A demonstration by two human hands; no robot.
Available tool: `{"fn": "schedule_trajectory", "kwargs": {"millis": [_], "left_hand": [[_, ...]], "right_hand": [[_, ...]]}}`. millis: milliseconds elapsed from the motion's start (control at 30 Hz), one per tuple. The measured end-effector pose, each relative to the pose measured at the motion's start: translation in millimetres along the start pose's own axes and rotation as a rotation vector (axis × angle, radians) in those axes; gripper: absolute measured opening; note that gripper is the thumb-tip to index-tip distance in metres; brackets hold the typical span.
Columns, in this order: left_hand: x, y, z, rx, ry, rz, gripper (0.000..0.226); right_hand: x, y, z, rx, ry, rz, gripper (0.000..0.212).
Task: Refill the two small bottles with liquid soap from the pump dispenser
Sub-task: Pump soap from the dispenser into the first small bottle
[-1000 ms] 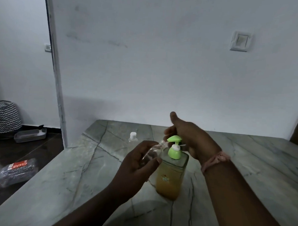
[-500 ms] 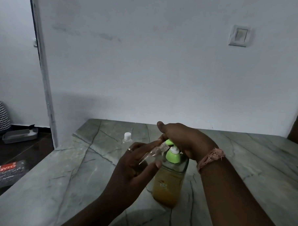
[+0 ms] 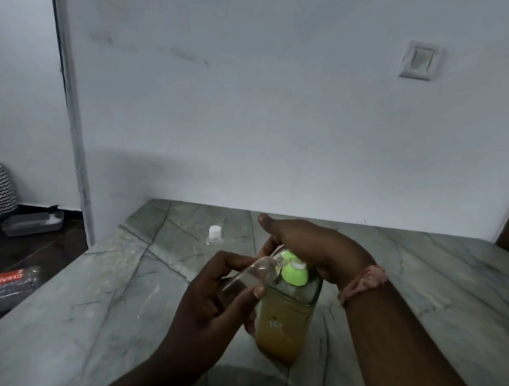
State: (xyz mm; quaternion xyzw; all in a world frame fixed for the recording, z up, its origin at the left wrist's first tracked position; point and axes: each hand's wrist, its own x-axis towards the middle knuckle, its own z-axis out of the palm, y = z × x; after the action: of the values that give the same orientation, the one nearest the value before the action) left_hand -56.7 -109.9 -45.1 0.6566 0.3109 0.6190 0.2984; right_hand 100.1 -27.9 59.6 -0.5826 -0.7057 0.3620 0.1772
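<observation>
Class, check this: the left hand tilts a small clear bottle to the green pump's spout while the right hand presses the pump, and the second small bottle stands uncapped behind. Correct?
One error. The head view shows the second small bottle wearing its white cap; the rest holds.

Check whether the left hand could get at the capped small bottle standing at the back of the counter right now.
Probably not as things stand: the left hand holds the uncapped small bottle at the pump dispenser. The path to the capped bottle over the counter looks free, but that grip would have to be given up first.
</observation>
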Motion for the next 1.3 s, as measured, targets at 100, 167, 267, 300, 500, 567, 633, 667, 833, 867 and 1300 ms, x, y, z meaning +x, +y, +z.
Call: {"fn": "schedule_trajectory", "kwargs": {"millis": [100, 167, 267, 300, 500, 567, 633, 667, 833, 867, 1300], "left_hand": [[-0.6, 0.8, 2.6, 0.047, 0.035, 0.043, 0.027], [0.3, 1.3, 2.8, 0.064, 0.047, 0.064, 0.028], [-0.1, -0.4, 3.0, 0.015, 0.078, 0.031, 0.028], [-1.1, 0.3, 3.6, 0.001, 0.079, 0.016, 0.028], [-2.2, 9.1, 5.2, 0.068, 0.074, -0.018, 0.026], [-2.4, 9.6, 4.6, 0.051, 0.081, -0.026, 0.026], [-2.6, 9.3, 3.3, 0.046, 0.089, -0.034, 0.027], [-3.1, 9.1, 3.2, 0.046, 0.094, -0.039, 0.027], [-2.4, 14.6, 5.4, 0.006, 0.139, -0.068, 0.024], [-2.3, 14.6, 5.3, 0.002, 0.143, -0.071, 0.024], [-6.9, 5.1, 2.7, -0.145, 0.077, -0.055, 0.023]], "right_hand": [[-4.9, -1.9, -5.5, 0.066, -0.062, 0.046, 0.078], [-7.0, -6.6, -6.0, -0.077, -0.007, 0.012, 0.077], [-7.3, -11.2, -2.0, -0.199, 0.059, -0.023, 0.069], [-7.4, -11.8, -0.5, -0.198, 0.079, -0.017, 0.068], [-20.2, -18.0, -6.6, -0.14, -0.017, 0.122, 0.08], [-21.8, -19.9, -6.9, -0.2, 0.011, 0.161, 0.083], [-20.5, -22.1, -3.1, -0.254, 0.054, 0.069, 0.073], [-20.4, -23.0, -0.8, -0.277, 0.045, 0.048, 0.067], [-23.2, -27.4, -2.2, -0.264, 0.013, 0.118, 0.064], [-25.6, -29.6, -3.0, -0.232, -0.014, 0.139, 0.068], [-37.0, -37.8, -1.8, -0.311, 0.026, 0.145, 0.063]]}}
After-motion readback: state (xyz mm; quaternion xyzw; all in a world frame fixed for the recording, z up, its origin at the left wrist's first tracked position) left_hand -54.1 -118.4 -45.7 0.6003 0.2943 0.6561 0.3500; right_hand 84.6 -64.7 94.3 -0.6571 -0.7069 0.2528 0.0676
